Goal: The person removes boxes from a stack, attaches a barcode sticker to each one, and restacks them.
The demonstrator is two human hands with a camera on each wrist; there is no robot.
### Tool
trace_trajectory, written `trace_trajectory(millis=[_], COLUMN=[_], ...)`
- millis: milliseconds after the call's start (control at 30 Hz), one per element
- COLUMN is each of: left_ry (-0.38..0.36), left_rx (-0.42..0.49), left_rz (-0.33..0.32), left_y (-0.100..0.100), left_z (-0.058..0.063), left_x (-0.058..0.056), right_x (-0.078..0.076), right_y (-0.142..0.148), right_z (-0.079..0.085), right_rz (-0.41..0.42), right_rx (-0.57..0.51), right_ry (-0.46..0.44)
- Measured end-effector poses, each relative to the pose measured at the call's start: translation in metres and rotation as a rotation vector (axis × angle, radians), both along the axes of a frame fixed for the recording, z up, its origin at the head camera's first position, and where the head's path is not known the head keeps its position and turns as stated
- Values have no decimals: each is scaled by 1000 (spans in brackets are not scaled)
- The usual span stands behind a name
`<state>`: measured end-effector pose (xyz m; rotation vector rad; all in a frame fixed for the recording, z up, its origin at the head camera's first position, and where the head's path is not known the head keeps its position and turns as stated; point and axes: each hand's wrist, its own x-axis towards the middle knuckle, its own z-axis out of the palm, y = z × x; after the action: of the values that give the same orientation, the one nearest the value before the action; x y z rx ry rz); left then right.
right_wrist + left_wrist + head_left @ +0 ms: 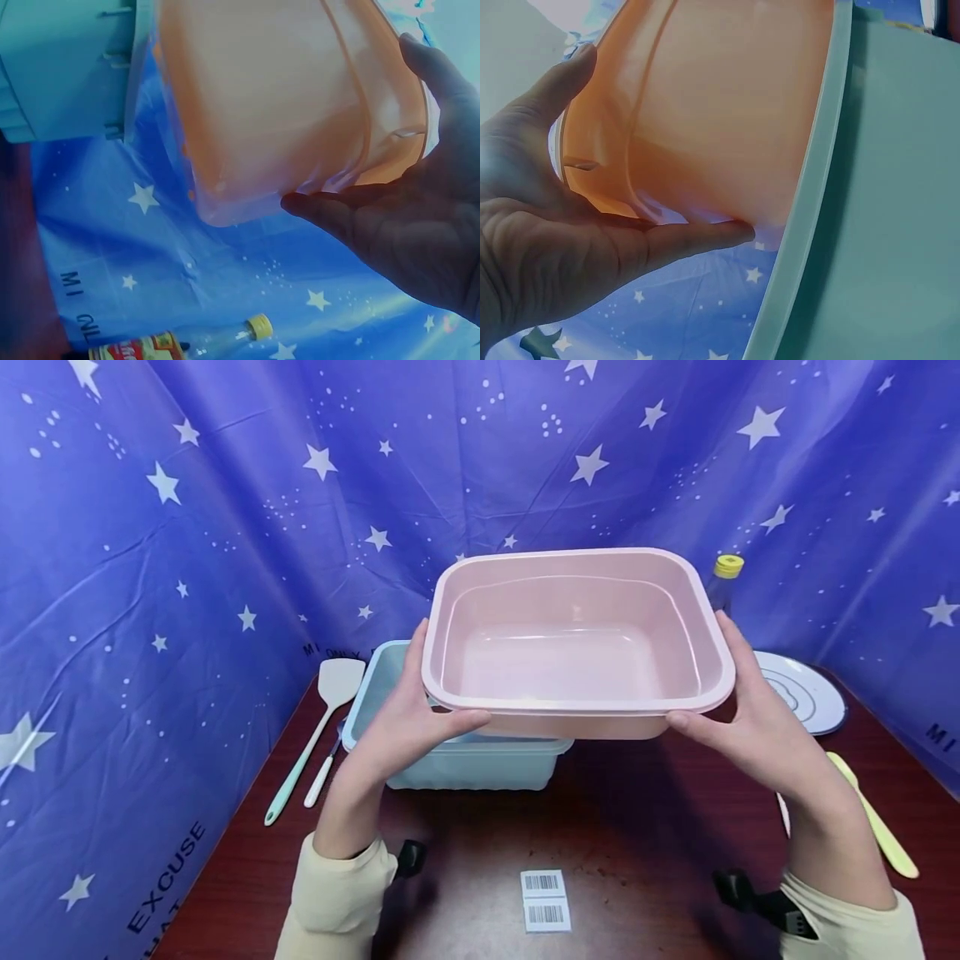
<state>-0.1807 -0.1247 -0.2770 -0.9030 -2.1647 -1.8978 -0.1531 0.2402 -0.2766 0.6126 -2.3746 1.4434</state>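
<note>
A pink plastic basin (562, 664) is held up over the table, its open top tilted toward the head camera and nothing inside. My left hand (405, 722) grips its left end, thumb along the near rim and fingers up the side. At the opposite end my right hand (772, 722) holds it the same way. Both wrist views show the underside of the pink basin (720, 112), orange-tinted there, between thumb and fingers. Behind and below it to the left, a light blue basin (472, 768) stands on the table, partly hidden by the pink one.
On the left lie a spatula (341, 681) and a white-handled utensil (318, 783). A yellow-capped bottle (727, 568), a white round plate (817, 693) and a yellow utensil (877, 818) are on the right. A barcode label (546, 902) lies in front; a starry curtain (225, 527) surrounds the table.
</note>
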Motion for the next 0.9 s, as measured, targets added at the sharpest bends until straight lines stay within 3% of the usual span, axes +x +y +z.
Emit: trace_trajectory(millis=[300, 633, 900], left_ry=[-60, -50, -91], left_rx=[13, 72, 77], left_rz=[-11, -68, -85], left_y=[25, 44, 61], left_z=[17, 13, 16], left_x=[14, 10, 12], right_x=[4, 11, 16], right_y=[22, 44, 62], right_z=[3, 4, 6], right_rz=[-35, -74, -96], right_rx=[27, 79, 93], right_ry=[-85, -78, -86])
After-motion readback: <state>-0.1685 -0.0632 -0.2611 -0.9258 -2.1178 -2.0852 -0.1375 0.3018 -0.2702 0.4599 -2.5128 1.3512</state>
